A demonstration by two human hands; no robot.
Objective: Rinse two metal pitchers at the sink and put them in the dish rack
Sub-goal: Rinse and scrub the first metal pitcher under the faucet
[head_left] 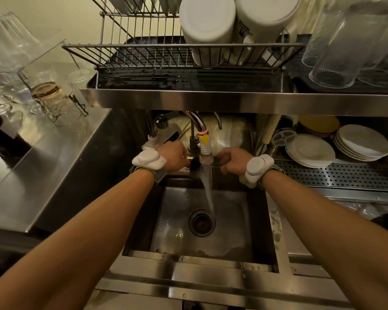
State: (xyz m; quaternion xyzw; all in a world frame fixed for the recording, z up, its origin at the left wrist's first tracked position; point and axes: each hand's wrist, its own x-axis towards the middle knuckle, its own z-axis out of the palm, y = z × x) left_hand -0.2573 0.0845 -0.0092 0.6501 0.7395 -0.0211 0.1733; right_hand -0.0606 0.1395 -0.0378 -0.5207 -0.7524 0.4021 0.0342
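Head view: my left grip [173,156] and right grip [232,159] beside the tap [206,151], fingers curled, hold unclear, dish rack [143,55] beyond.

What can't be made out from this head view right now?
All in the head view:
- Left hand: fingers hidden behind its own back; what they hold is unclear.
- Right hand: fingers curl away from the camera; grip unclear.
- Pitchers: none plainly shown; a dark shape beside the water stream is too dim to name.
- Faucet: upper part hidden under the shelf.
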